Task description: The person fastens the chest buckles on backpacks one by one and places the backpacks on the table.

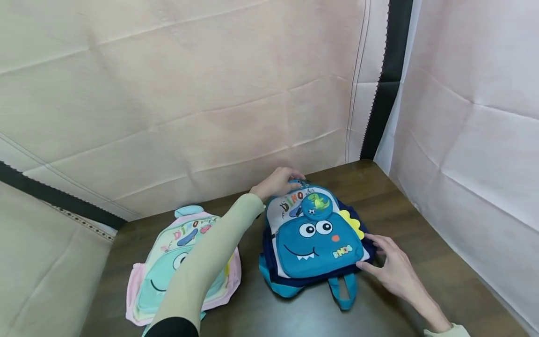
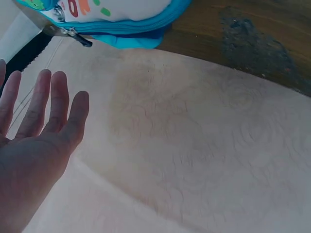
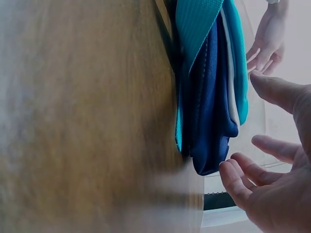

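A blue children's backpack (image 1: 290,255) with a dinosaur face lies front side up on the wooden table. My left hand (image 1: 278,181) reaches over to its top end. In the left wrist view the fingers (image 2: 59,99) of that hand are spread and fairly straight, apart from the zipper pull (image 2: 80,39). By the lower right side of the bag is my right hand (image 1: 395,269), thumb and fingers apart. The right wrist view shows its fingertips (image 3: 231,177) right at the navy edge of the bag, without a grip.
A pink and mint backpack (image 1: 157,285) of similar design lies to the left, partly hidden under my left forearm (image 1: 210,257). Pale fabric walls (image 1: 210,93) enclose the table (image 1: 404,215) at the back and sides. A teal strap (image 1: 345,299) sticks out from the blue bag's lower end.
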Demonstrator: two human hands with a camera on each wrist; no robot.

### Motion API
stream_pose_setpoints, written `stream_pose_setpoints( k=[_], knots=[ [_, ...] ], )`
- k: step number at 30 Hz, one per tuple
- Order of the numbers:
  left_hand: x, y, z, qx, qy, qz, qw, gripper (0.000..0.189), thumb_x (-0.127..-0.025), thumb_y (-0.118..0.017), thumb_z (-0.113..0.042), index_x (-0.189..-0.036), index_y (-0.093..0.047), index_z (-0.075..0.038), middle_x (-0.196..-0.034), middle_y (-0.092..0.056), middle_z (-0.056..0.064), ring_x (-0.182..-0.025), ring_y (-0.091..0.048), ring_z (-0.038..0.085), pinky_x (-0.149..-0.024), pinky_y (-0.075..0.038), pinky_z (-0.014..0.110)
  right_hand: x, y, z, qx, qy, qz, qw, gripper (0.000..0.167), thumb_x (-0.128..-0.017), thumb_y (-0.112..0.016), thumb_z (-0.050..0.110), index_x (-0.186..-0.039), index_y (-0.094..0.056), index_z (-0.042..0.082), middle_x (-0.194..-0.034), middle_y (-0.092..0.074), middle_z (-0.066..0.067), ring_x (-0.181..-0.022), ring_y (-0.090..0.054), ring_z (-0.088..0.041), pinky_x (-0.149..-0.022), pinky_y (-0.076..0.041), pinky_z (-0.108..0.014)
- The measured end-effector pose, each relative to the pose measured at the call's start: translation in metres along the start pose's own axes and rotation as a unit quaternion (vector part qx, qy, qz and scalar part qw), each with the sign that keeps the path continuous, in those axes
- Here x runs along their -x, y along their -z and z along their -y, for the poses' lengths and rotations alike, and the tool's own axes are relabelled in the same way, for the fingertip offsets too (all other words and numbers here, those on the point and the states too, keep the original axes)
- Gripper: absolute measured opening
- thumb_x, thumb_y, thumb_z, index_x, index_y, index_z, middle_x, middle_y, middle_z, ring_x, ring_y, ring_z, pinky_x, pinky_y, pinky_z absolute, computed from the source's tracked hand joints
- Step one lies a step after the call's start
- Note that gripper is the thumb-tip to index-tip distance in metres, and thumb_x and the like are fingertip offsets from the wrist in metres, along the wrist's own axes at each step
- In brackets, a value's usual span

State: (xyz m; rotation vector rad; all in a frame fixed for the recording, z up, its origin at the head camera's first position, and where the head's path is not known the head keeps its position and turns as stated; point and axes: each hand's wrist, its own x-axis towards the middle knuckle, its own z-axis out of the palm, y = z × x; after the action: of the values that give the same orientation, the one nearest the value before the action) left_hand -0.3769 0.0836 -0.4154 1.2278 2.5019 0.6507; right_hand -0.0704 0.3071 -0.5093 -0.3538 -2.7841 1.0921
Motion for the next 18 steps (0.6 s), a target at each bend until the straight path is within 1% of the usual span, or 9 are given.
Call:
stream_pose_setpoints(
  k=[5,9,11,13,16,18],
  knots=[
    [-0.01,-0.007,0.004,0.004,0.011,0.013,0.9999,0.037,-0.11,-0.065,-0.019,-0.146,-0.068,-0.008,-0.149,-0.07,0.014,-0.141,-0.063,0.032,-0.122,-0.05,0.049,0.003,-0.001,0.002,-0.005,-0.014,0.003,0.9999,0.077,-0.09,-0.091,0.03,-0.153,-0.056,0.001,-0.151,-0.054,-0.033,-0.122,-0.067,-0.052,-0.1,-0.061,-0.064],
    [-0.016,-0.016,0.007,0.002,0.026,0.023,0.9994,0.038,-0.11,-0.066,-0.02,-0.146,-0.067,-0.008,-0.149,-0.07,0.012,-0.139,-0.064,0.031,-0.122,-0.05,0.048,0.003,0.0,0.001,-0.005,-0.034,0.013,0.9993,0.08,-0.09,-0.091,0.033,-0.154,-0.055,0.0,-0.149,-0.055,-0.033,-0.121,-0.067,-0.05,-0.1,-0.061,-0.063],
    [-0.02,-0.021,0.008,0.003,0.034,0.028,0.999,0.039,-0.11,-0.066,-0.021,-0.147,-0.067,-0.011,-0.15,-0.069,0.01,-0.14,-0.063,0.029,-0.123,-0.05,0.048,0.004,0.002,0.0,-0.007,-0.053,0.027,0.9982,0.082,-0.091,-0.09,0.035,-0.155,-0.053,0.0,-0.149,-0.055,-0.034,-0.122,-0.067,-0.05,-0.101,-0.061,-0.063],
    [-0.024,-0.025,0.009,0.002,0.035,0.035,0.9988,0.04,-0.11,-0.066,-0.024,-0.149,-0.066,-0.012,-0.152,-0.068,0.009,-0.141,-0.062,0.028,-0.123,-0.05,0.048,0.003,0.003,0.0,-0.01,-0.075,0.044,0.9962,0.086,-0.092,-0.089,0.04,-0.157,-0.05,0.0,-0.149,-0.055,-0.035,-0.123,-0.067,-0.05,-0.1,-0.061,-0.062],
    [-0.03,-0.03,0.008,-0.002,0.034,0.052,0.9981,0.042,-0.11,-0.067,-0.027,-0.15,-0.065,-0.014,-0.153,-0.066,0.008,-0.141,-0.061,0.027,-0.123,-0.05,0.048,0.003,0.005,-0.001,-0.022,-0.108,0.068,0.9916,0.092,-0.093,-0.087,0.046,-0.161,-0.045,0.0,-0.152,-0.054,-0.036,-0.126,-0.067,-0.048,-0.1,-0.062,-0.06],
    [-0.03,-0.034,0.008,0.0,0.034,0.066,0.9972,0.043,-0.111,-0.066,-0.028,-0.151,-0.064,-0.015,-0.154,-0.066,0.008,-0.139,-0.062,0.026,-0.122,-0.051,0.048,0.005,0.005,-0.001,-0.037,-0.123,0.079,0.9886,0.095,-0.093,-0.087,0.048,-0.162,-0.043,-0.001,-0.153,-0.055,-0.035,-0.126,-0.067,-0.045,-0.098,-0.063,-0.056]
  ],
)
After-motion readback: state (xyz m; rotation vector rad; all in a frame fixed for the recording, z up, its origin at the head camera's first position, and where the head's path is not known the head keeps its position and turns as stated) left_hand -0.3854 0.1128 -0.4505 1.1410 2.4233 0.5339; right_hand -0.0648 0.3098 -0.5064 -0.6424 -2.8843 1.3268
